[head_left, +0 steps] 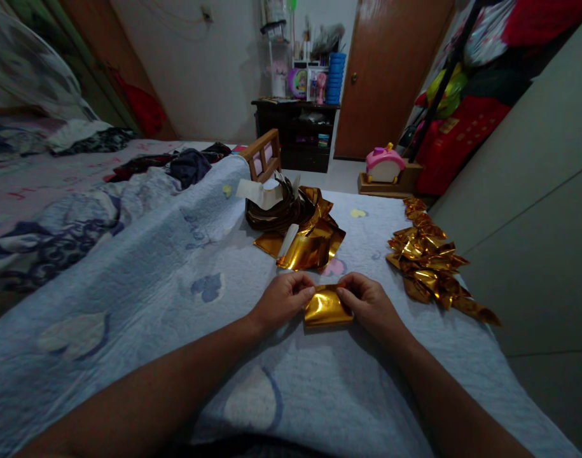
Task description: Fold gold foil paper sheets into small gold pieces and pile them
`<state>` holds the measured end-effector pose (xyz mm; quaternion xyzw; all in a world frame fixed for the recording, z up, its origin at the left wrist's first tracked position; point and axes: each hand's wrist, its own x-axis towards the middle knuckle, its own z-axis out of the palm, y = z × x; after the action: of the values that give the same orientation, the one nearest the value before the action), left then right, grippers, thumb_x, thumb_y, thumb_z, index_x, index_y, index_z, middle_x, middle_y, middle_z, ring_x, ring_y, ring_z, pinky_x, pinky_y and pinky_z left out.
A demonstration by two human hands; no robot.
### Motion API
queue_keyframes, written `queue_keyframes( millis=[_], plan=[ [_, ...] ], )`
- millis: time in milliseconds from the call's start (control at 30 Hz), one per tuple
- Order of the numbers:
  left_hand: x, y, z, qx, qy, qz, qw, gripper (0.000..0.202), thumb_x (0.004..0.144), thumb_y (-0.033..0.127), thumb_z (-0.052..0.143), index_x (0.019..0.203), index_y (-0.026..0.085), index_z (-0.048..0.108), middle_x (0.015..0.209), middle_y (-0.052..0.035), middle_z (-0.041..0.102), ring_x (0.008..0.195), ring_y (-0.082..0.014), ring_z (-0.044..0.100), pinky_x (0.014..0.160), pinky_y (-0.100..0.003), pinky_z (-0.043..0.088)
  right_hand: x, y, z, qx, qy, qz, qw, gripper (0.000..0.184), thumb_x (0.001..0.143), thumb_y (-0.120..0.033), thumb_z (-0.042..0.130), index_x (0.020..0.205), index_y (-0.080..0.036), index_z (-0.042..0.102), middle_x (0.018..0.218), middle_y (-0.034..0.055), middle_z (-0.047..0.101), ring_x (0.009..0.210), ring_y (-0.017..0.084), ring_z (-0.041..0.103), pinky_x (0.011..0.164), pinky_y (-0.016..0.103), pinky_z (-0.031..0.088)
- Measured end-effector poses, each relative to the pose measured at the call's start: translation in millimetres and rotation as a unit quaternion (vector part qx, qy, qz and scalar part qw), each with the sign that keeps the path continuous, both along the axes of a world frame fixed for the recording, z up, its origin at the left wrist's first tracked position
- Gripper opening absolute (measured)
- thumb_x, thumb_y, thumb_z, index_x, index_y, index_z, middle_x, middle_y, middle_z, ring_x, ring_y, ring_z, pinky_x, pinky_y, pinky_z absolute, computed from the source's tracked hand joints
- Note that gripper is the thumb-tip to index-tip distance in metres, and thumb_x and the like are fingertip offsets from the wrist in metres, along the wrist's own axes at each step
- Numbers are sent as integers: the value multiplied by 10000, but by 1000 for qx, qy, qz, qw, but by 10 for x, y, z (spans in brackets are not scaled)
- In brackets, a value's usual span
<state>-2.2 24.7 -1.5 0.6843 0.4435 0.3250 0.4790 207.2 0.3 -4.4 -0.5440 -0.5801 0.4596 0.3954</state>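
Observation:
A shiny sheet of gold foil paper (327, 308) is held just above the bedspread, its near edge curved or folded over. My left hand (285, 296) pinches its far left corner between thumb and fingers. At the far right corner my right hand (367, 299) has the same kind of pinch, thumb on top. Just beyond my hands lies a loose stack of gold foil sheets (314, 245), some showing a brown or pale back. To the right, a pile of folded gold foil pieces (429, 264) runs along the bed's edge.
The pale blue quilted bedspread (176, 356) with heart patterns covers the bed. A wooden headboard piece (264, 156) stands behind the stack. Clothes (190, 165) lie to the left. A pink-and-white toy (385, 164) sits beyond the far edge, and a pale cabinet (533, 254) borders the right.

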Motion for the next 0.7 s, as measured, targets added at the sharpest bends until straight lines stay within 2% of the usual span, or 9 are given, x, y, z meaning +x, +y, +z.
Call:
queue_keyframes(
  millis=[100, 200, 367, 567, 700],
  plan=[
    [11, -5, -13, 52, 85, 0, 995, 127, 858, 226, 576, 819, 158, 676, 751, -23, 664, 697, -163, 596, 647, -265, 423, -32, -6, -26, 42, -88, -18, 995, 161, 797, -327, 595, 906, -209, 585, 670, -34, 549, 590, 149, 513, 562, 270, 379],
    [27, -1, -27, 115, 171, 0, 978, 116, 852, 162, 571, 806, 171, 676, 789, -32, 693, 745, -186, 626, 692, -287, 421, -60, -3, -60, 73, -174, -30, 982, 195, 796, -257, 567, 987, -222, 545, 677, -41, 545, 587, 156, 518, 577, 272, 369],
    [47, 13, -43, 166, 259, -4, 951, 103, 867, 153, 591, 809, 181, 671, 812, -47, 703, 785, -211, 633, 733, -315, 426, -80, 23, -107, 102, -267, -25, 958, 161, 832, -242, 553, 991, -218, 555, 729, -6, 589, 642, 173, 541, 629, 286, 373],
    [57, 0, -75, 204, 293, -3, 934, 73, 899, 179, 582, 906, 189, 654, 878, -65, 687, 864, -239, 626, 827, -367, 470, -84, 45, -159, 128, -327, -24, 936, 163, 846, -210, 564, 1009, -214, 577, 805, 26, 633, 719, 189, 559, 669, 291, 366],
    [57, 0, -89, 235, 265, 18, 935, 278, 837, 110, 603, 1096, 202, 646, 1098, -81, 636, 1063, -260, 579, 945, -406, 482, -86, 45, -156, 123, -348, -16, 929, 146, 862, -209, 571, 1008, -209, 582, 824, 36, 637, 735, 197, 567, 672, 291, 361]
  ],
)
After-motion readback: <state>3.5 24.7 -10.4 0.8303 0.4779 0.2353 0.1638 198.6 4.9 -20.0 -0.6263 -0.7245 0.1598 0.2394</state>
